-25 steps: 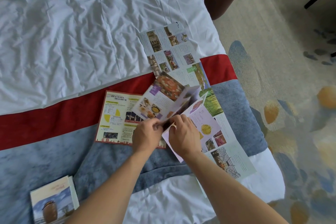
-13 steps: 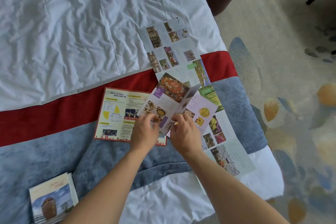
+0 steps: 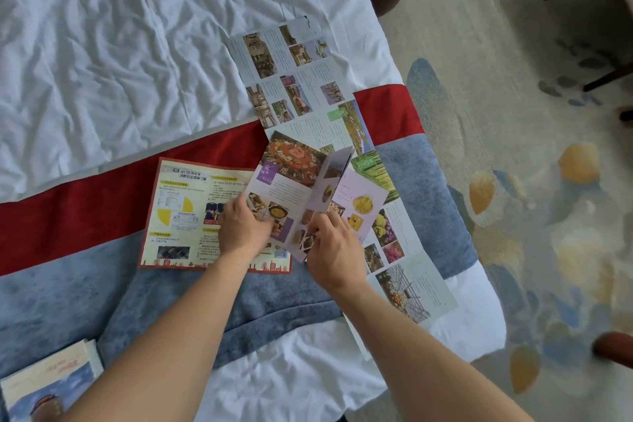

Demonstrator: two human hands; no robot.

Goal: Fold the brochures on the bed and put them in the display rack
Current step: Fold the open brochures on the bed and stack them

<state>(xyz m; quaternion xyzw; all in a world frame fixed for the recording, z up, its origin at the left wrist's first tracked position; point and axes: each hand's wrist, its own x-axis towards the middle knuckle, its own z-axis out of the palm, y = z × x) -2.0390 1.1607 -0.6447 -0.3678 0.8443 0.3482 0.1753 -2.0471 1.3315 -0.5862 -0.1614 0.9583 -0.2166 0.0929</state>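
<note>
Left hand (image 3: 241,224) lies palm-down on the lower left panel of the purple food brochure (image 3: 294,181), fingers spread fairly flat and pressing the paper; thumb side hidden under the palm. Right hand (image 3: 334,252) is curled, thumb and forefinger pinching the brochure's lower edge near the centre crease. The brochure is partly folded — its middle panel stands up in a ridge between the two hands, right panel with yellow pictures tilted toward the long leaflet.

The brochure rests over two other sheets: the yellow red-edged leaflet (image 3: 185,212) to the left, its right part covered by the left hand and the brochure, and the long unfolded leaflet (image 3: 308,79) running from the white sheet down to the bed's near corner, its middle stretch hidden beneath.

All lie on the bed (image 3: 102,44) — white crumpled sheet, red band, grey-blue runner. A stack of folded brochures (image 3: 44,384) sits at the lower left, cut off by the frame edge. Print is too small to read.
</note>
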